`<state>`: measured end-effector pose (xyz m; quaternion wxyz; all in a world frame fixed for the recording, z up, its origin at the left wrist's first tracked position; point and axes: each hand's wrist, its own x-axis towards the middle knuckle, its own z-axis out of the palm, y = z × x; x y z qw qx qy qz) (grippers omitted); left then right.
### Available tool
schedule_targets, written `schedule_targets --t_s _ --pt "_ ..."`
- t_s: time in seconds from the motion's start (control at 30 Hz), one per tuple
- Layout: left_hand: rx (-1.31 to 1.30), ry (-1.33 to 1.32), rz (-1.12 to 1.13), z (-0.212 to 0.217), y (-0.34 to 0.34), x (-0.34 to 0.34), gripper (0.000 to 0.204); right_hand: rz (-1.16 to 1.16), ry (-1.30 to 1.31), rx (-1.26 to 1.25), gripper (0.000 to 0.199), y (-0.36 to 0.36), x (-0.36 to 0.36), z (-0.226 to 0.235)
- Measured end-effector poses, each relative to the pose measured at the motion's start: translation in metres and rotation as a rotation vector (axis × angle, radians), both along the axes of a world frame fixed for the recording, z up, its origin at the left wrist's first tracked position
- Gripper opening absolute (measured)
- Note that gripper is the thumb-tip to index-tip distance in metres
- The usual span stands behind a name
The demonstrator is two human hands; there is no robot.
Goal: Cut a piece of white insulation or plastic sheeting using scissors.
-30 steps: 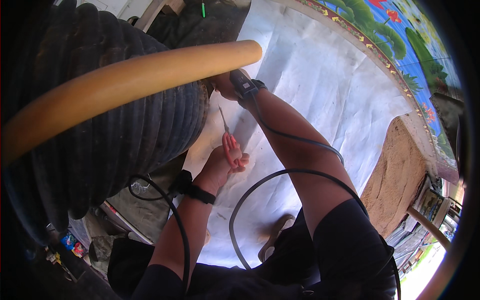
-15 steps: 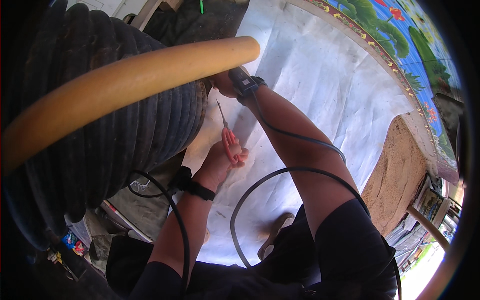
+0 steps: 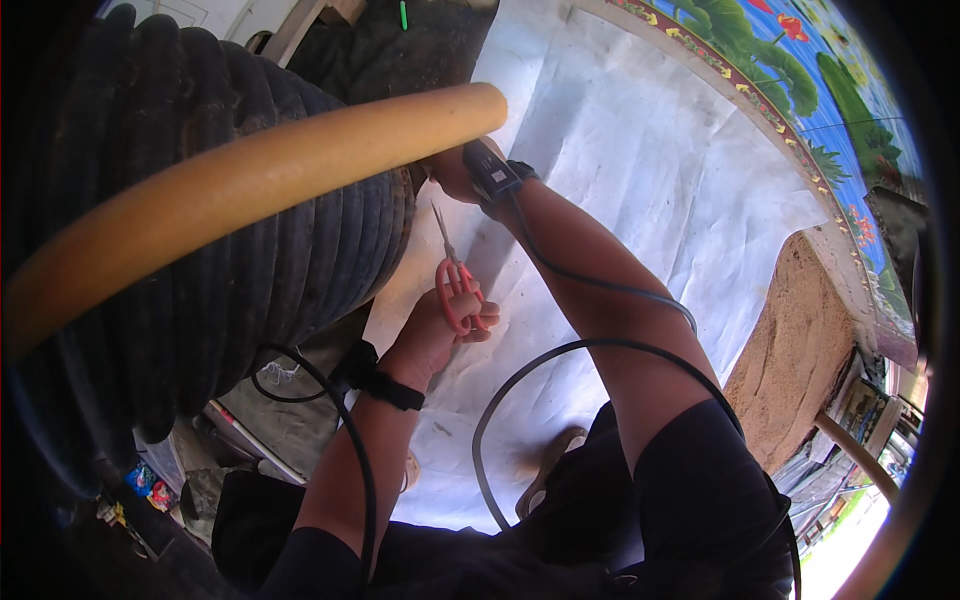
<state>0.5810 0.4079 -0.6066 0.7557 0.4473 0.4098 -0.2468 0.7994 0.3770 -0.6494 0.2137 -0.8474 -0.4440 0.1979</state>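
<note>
My left hand (image 3: 432, 322) is closed round the red handles of a pair of scissors (image 3: 448, 245). Their narrow metal blades point up and away from me, slightly parted or together, too fine to tell. Beyond the tips is my right hand (image 3: 452, 176), reaching to the edge of a big coil of black ribbed pipe (image 3: 330, 235). A thick tan curved tube (image 3: 300, 160) crosses in front of the coil, and its blunt end hides part of that hand. The right fingers are out of sight, so whatever they hold cannot be made out.
A pale silvery sheet (image 3: 640, 170) covers the floor, my shoe (image 3: 550, 465) on it. Brown boarding (image 3: 800, 340) lies at the right, a colourful floral panel (image 3: 790, 70) at the far right. Black cables (image 3: 485, 420) loop from my wrists. A pale rod (image 3: 255, 440) lies lower left.
The scissors have turned a little in my left hand, showing their handle loops more squarely. The tan tube's end has shifted slightly down and left. My right hand stays by the coil.
</note>
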Motion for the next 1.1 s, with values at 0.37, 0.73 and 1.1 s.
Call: schedule_targets --t_s 0.37,0.73,1.1 --pt "0.004 -0.004 0.017 0.010 -0.004 0.003 0.029 0.017 -0.192 0.072 0.018 0.002 0.024 -0.044" --pt "0.022 0.019 0.025 0.008 0.006 -0.008 0.030 0.021 -0.156 0.000 0.024 0.004 0.032 -0.023" --pt "0.077 0.008 0.034 0.009 0.008 -0.009 0.032 0.058 -0.149 -0.018 0.025 0.007 0.038 -0.034"
